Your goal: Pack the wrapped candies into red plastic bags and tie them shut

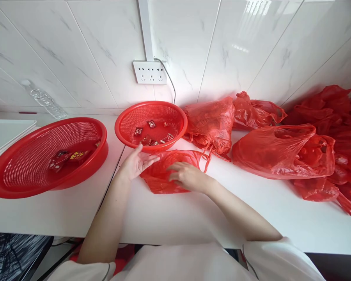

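Observation:
A flat red plastic bag [163,175] lies on the white counter [193,218] in front of me. My left hand [136,163] rests at the bag's left edge, fingers stretched out and apart, thumb near the rim of a small red basket [128,117]. My right hand [187,175] lies palm down on top of the bag, fingers extended flat. Neither hand grips anything that I can see. The small basket holds several little red wrapped sweets [152,134].
A larger red basket [23,183] with a few wrapped sweets stands at the left. Filled and crumpled red bags [280,152] pile up at the right against the tiled wall. A wall socket [150,72], a plastic bottle [45,100] and a white tray [2,134] sit behind.

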Tool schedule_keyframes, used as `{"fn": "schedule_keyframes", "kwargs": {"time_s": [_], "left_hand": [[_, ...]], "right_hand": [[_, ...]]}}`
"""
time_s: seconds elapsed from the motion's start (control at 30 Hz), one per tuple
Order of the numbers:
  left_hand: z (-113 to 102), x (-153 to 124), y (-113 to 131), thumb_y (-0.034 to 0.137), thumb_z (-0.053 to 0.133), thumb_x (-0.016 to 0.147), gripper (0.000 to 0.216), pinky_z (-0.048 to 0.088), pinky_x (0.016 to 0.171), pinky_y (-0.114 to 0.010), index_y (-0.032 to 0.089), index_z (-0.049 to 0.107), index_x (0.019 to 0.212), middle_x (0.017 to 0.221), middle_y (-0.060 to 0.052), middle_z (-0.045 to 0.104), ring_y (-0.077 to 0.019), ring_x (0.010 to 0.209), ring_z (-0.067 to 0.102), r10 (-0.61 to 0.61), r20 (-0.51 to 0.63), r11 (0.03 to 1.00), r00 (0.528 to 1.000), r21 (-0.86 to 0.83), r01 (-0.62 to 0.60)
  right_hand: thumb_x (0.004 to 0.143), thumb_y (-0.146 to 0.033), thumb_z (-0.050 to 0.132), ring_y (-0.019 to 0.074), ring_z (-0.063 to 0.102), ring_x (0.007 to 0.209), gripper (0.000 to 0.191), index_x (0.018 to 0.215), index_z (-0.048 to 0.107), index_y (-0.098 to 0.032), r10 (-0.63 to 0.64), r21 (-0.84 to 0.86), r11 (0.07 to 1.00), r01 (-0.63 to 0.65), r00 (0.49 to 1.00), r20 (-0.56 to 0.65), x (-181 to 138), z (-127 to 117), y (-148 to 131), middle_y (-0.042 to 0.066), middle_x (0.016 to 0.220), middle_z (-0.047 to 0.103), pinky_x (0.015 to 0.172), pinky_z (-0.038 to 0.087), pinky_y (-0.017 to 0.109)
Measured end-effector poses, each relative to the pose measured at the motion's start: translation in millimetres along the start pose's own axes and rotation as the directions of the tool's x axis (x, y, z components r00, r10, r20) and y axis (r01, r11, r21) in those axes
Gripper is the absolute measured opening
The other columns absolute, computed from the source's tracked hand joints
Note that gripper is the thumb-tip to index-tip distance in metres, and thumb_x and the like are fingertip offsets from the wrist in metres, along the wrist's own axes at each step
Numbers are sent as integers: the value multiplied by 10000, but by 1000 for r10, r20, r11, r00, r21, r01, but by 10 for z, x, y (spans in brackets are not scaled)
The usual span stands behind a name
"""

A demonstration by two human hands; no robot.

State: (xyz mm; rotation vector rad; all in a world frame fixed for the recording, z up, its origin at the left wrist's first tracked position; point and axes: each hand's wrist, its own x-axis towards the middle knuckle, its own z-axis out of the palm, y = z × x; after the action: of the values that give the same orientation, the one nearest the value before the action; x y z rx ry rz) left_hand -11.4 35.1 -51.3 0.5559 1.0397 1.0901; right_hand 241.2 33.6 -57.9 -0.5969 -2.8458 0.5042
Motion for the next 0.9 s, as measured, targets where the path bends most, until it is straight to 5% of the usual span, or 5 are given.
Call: {"fn": "schedule_keyframes", "kwargs": {"time_s": [0.13, 0.33, 0.43, 0.6, 0.9], "left_hand": [[104, 105, 21, 490, 637, 825, 546, 635, 701, -285, 107, 595, 1212, 1042, -173, 727, -302, 989, 719, 21, -106, 993, 994, -117, -33], [56, 215, 115, 179, 530, 796, 254, 573, 530, -162, 47, 622, 993, 737, -137, 728, -212, 686, 743, 26, -213, 998, 977, -43, -36], [39, 174, 103, 156, 503, 769, 218, 563, 504, -189, 45, 603, 928, 708, -161, 721, -229, 633, 735, 43, -242, 999, 969, 20, -40], [104, 76, -14, 214, 522, 757, 279, 603, 613, -290, 87, 611, 990, 852, -129, 748, -242, 746, 743, 204, -173, 979, 964, 66, -195], [218, -74, -181, 239, 660, 696, 324, 610, 801, -487, 175, 572, 1002, 1011, -47, 699, -278, 972, 697, 387, -147, 922, 910, 97, -376]], "right_hand": [[660, -210, 818, 417, 328, 1417, 331, 983, 769, -263, -32, 35, 999, 26, 981, 191, 12, 167, -54, 113, 1510, 429, 1140, 217, 690], [607, -70, 782, 460, 255, 1439, 319, 861, 775, -264, 45, 89, 995, -52, 996, 77, 14, 175, 21, 73, 1529, 407, 1147, 124, 723], [705, -54, 701, 417, 325, 1419, 256, 890, 759, -221, 30, 22, 999, -31, 999, 36, 17, 60, 6, 122, 1522, 412, 1148, 192, 687], [945, -225, 519, 215, 632, 1090, 233, 1117, 676, -213, 41, 104, 994, -32, 995, -86, -31, -386, -107, 85, 1228, 660, 952, 509, 371], [983, -237, 433, 248, 600, 1144, 285, 1216, 590, -190, 293, 71, 953, -295, 833, -469, 150, -677, 152, 116, 1240, 625, 984, 478, 398]]}}
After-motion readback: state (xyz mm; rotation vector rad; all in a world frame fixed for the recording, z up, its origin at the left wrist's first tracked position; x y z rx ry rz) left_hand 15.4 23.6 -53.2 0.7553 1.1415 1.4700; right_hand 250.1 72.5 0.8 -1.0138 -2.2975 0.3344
